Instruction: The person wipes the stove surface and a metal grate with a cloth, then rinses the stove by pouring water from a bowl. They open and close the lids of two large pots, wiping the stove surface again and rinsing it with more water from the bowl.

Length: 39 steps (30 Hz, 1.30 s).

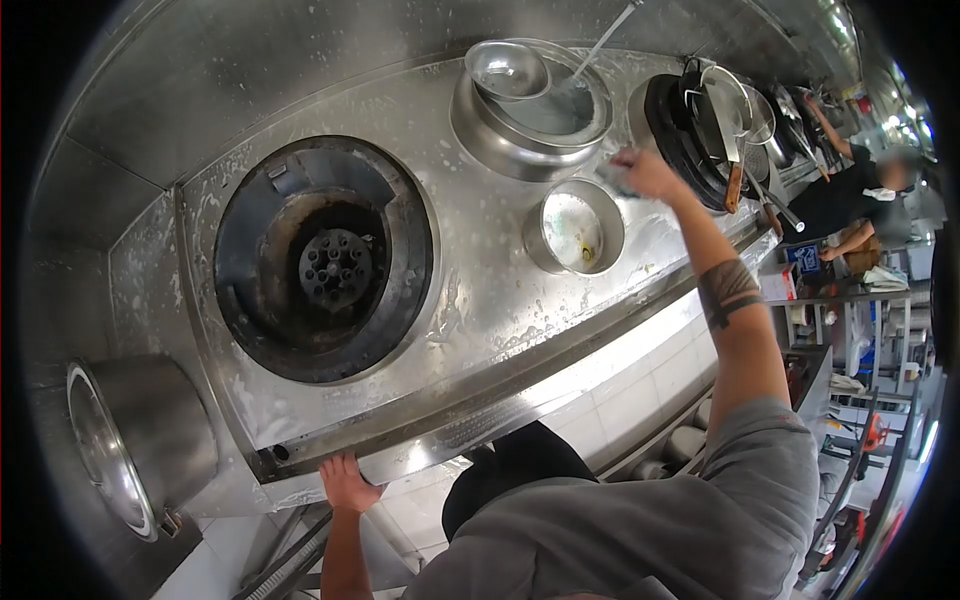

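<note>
My left hand (350,485) rests on the front edge of the steel stove top (480,310), its fingers laid over the rim and nothing held in it. Out over the counter, my right hand (650,177) is closed on a grey-green pad (616,180), partly hidden and blurred. Just below that hand stands a steel pot (615,240) with a little cloudy liquid and a yellowish bit inside. Behind it, water runs from a spout (605,38) into a large steel basin (490,140). A smaller steel bowl (508,72) sits tilted at the basin's rim.
A black wok burner ring (240,290) takes up the counter's left side. A lidded steel stockpot (165,430) stands at lower left. Dark woks (665,120), strainers and a wooden-handled tool (735,187) lie right of the basin. Another person (840,190) works farther right.
</note>
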Each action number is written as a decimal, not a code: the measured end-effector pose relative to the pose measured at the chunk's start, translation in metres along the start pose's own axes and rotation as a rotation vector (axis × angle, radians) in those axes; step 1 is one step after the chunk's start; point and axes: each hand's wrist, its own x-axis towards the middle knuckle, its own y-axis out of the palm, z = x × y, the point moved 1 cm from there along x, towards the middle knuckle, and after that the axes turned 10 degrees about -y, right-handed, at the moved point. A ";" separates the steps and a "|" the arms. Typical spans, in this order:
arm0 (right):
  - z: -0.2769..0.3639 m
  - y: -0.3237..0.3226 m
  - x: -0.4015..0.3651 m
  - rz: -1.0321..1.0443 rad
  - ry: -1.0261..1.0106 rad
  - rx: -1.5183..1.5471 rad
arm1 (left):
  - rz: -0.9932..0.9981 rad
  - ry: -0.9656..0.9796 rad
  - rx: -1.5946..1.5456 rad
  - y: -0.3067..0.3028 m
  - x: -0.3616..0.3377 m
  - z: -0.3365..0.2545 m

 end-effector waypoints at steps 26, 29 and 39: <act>0.015 0.115 -0.166 -0.170 0.119 -0.329 | -0.069 0.090 -0.059 -0.008 -0.016 -0.116; 0.062 0.137 -0.178 -0.599 -0.400 -0.249 | -0.043 0.182 0.002 -0.007 -0.005 -0.162; 0.078 0.273 -0.061 -0.451 -0.087 -0.165 | 0.062 0.262 -0.048 0.002 0.026 -0.201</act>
